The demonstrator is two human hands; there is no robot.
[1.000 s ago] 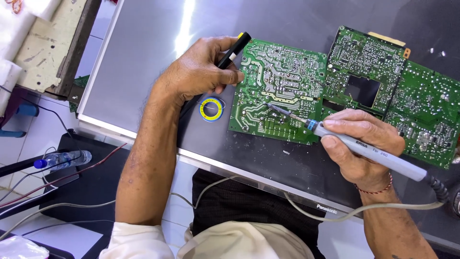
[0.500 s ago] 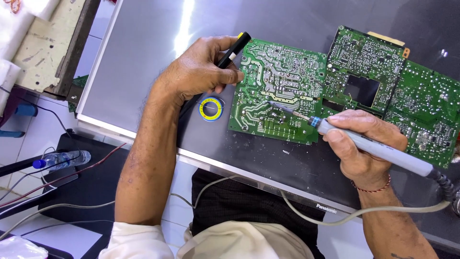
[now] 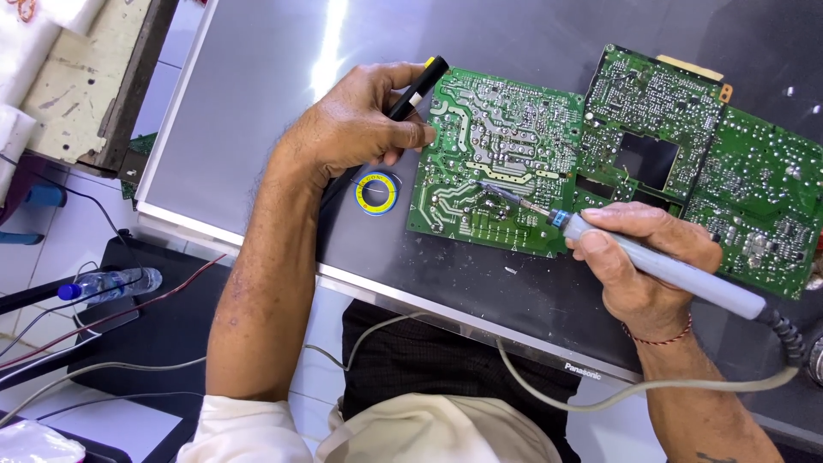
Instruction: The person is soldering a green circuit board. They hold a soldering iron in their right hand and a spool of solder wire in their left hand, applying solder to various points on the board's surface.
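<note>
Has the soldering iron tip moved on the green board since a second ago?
Cannot tell: the soldering iron tip rests on the same lower part of the left green board, near its bottom edge.

right hand (image 3: 643, 261) | drawn slightly rightward | soldering iron (image 3: 664, 274) tip shifted right along green circuit board (image 3: 497, 163)

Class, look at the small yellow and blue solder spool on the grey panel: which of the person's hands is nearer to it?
Left. The left hand, holding a black tool, sits just above the solder spool. The right hand, holding the soldering iron, is far off across the green circuit board.
</note>
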